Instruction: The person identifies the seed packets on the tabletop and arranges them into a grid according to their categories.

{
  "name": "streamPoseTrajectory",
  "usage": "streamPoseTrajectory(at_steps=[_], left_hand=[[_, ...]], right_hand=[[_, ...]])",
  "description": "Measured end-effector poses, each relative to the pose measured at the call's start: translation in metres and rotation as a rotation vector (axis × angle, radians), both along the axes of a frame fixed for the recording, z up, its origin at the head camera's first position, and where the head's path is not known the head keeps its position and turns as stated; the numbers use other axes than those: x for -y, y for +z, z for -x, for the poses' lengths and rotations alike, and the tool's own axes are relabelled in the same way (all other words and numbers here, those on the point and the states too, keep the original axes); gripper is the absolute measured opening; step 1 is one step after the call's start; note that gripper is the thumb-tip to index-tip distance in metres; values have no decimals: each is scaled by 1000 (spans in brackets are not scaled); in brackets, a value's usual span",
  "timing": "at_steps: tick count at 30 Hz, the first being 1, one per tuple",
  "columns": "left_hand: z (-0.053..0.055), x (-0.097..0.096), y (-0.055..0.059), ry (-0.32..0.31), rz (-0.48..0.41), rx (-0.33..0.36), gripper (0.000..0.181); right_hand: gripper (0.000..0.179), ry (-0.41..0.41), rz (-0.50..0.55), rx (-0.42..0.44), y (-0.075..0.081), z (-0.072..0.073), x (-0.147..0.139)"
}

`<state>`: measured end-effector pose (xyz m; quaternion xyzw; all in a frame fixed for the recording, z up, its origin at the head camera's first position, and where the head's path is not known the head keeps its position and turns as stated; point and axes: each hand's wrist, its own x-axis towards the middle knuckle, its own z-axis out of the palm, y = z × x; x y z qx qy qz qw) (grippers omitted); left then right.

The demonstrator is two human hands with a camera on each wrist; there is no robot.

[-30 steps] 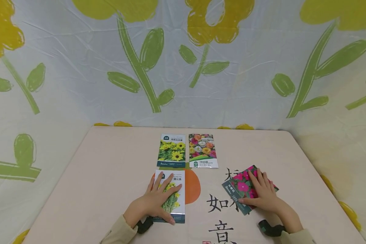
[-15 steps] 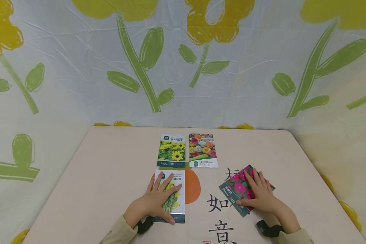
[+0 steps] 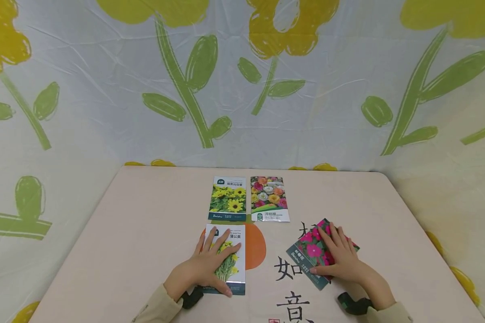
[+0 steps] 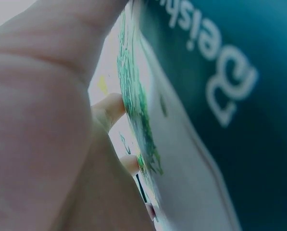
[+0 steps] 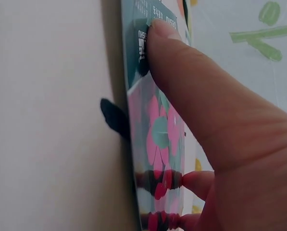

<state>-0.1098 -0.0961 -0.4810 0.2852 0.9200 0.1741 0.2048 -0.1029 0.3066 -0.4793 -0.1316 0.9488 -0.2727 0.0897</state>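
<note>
My left hand point(image 3: 212, 262) lies with fingers spread flat on a white seed packet point(image 3: 235, 233) showing yellow flowers; its dark green base strip point(image 4: 258, 159) fills the right of the left wrist view. My right hand point(image 3: 343, 258) rests with extended fingers on a seed packet of pink flowers point(image 3: 312, 249), which lies tilted on the table. In the right wrist view the thumb point(image 5: 181, 62) touches this pink flower packet point(image 5: 155, 125) near its green end. Behind them lie a yellow sunflower packet point(image 3: 228, 199) and a packet of mixed-colour blooms point(image 3: 268, 197), side by side.
The pale pink tabletop point(image 3: 145, 215) bears black brush characters point(image 3: 293, 309) and a printed orange round shape point(image 3: 256, 246). A white cloth with large yellow flowers point(image 3: 307, 112) hangs behind and at both sides.
My right hand has slid the pink flower packet a little to the left and toward me across the table. My left hand and the other packets have stayed put.
</note>
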Motion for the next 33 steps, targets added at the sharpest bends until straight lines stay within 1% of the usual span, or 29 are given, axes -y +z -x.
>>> streamPoseTrajectory(at_steps=[5,15,24,29,33], left_hand=[[0,0,1,2,5,7,114],[-1,0,5,3,8,-3,114],[-1,0,4,0,-9,7,114],[0,-1,4,-3,-26,29,113],[0,0,3,-2,-13,19,113]], right_hand=[[114,4,-11,-4,-3,1,1],[114,22,9,2,-3,-1,9],[113,29,18,13,-2,-2,16],[113,41,37,17,-1,-3,20],[112,51,44,11,-1,-3,23]])
